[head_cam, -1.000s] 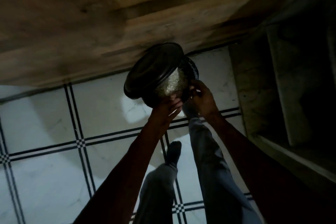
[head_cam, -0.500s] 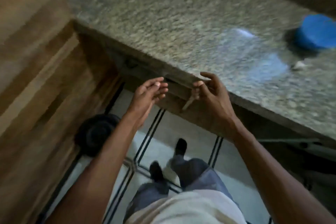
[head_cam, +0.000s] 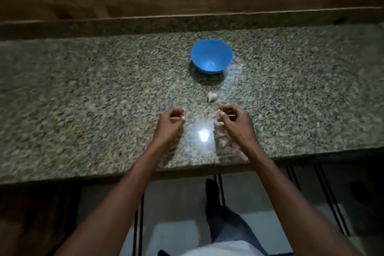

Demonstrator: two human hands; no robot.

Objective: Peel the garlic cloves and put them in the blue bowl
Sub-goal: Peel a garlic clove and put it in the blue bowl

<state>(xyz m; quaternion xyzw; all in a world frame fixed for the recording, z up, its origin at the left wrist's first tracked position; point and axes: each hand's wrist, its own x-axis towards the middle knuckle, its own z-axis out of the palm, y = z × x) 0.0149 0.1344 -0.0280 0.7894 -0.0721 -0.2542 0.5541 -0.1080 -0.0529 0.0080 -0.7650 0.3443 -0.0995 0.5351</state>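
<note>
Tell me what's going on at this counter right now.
A person stands at a speckled granite countertop, both hands above its near edge. The left hand and right hand have curled fingers; whether they pinch anything is too blurred to tell. A small pale garlic clove lies on the counter just beyond the right hand. Farther back sits a round blue plastic bowl, with something faint inside.

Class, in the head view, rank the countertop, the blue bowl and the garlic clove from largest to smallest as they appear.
1. Countertop, which spans the whole frame.
2. Blue bowl.
3. Garlic clove, lying on the counter just in front of the bowl, and far smaller.
</note>
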